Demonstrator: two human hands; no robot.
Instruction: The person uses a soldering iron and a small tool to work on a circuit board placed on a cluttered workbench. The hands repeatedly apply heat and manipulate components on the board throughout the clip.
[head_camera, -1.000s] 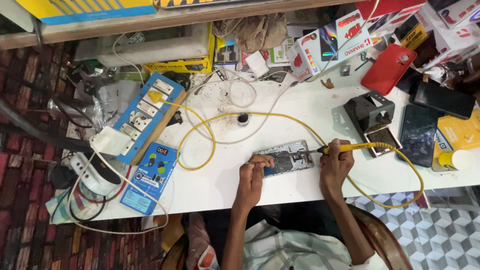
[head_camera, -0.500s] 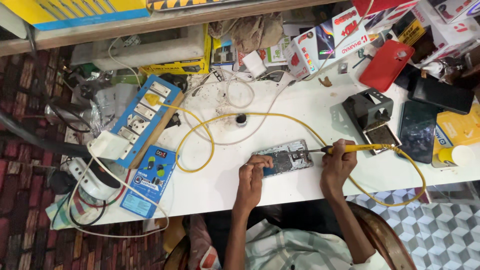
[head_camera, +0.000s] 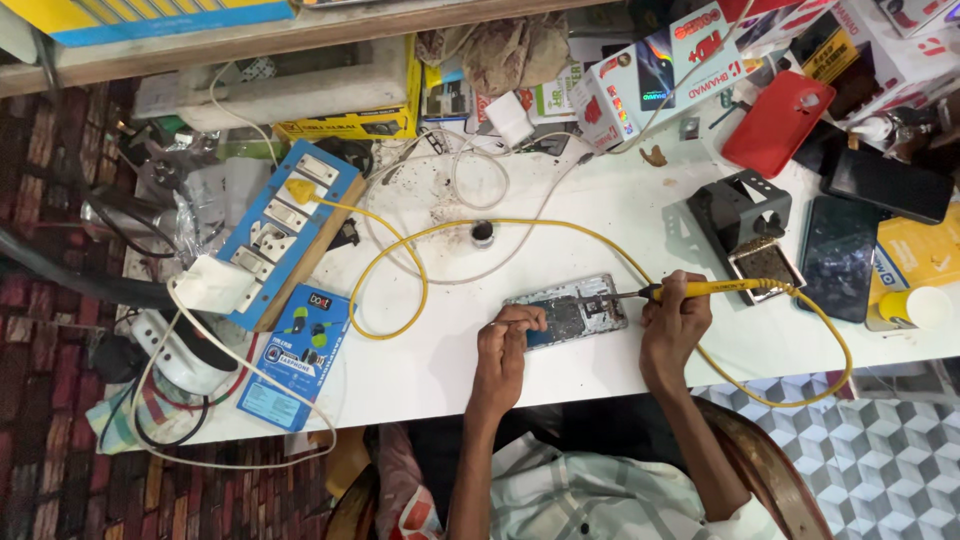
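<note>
White and crowded, the workbench (head_camera: 450, 350) runs across the view with dark patterned floor at nine o'clock and grey tiled floor at four o'clock. Near its front edge lies an opened phone (head_camera: 568, 312), back cover off and circuit board showing, its long axis running from nine to three o'clock.

The left hand (head_camera: 503, 345) rests on the phone's nine-o'clock end, fingers curled down and pinching at the edge; whether anything small sits between them cannot be told. The right hand (head_camera: 677, 318) is closed around the yellow handle of a soldering iron (head_camera: 690, 290), held like a pen. The iron lies almost in line with the phone, its tip pointing toward nine o'clock and meeting the board at the phone's three-o'clock end. So the right hand is the nearer one to the working point.

A yellow cable (head_camera: 420, 270) loops from the iron to a blue switch board (head_camera: 285, 225) at ten o'clock. A grey iron stand (head_camera: 745, 225) sits at two o'clock, just beside a dark phone (head_camera: 838, 255) and a red phone cover (head_camera: 778, 122).
</note>
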